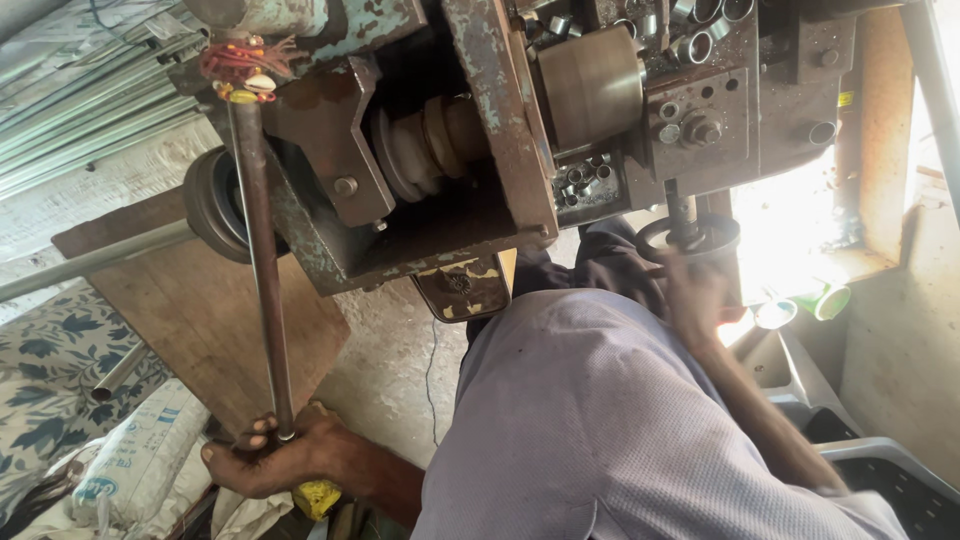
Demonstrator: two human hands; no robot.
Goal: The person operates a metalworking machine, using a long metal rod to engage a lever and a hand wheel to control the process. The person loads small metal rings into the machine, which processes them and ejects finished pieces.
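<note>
Left hand (275, 455) is gripping the end of the long steel lever (262, 270) while the blurred right hand (695, 290) is closing round the lathe's handwheel (690, 238), cut tube rings (585, 180) already piling just beyond it.

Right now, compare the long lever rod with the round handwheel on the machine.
The lever rod is long, thin and straight, running from the machine down the frame; the handwheel is small, round and dark. The left hand is wrapped around the rod's lower end and shows sharply; the right hand at the handwheel is motion-blurred. Coloured threads are tied at the rod's top; the handwheel has none. Both are attached to the rusty machine.
</note>
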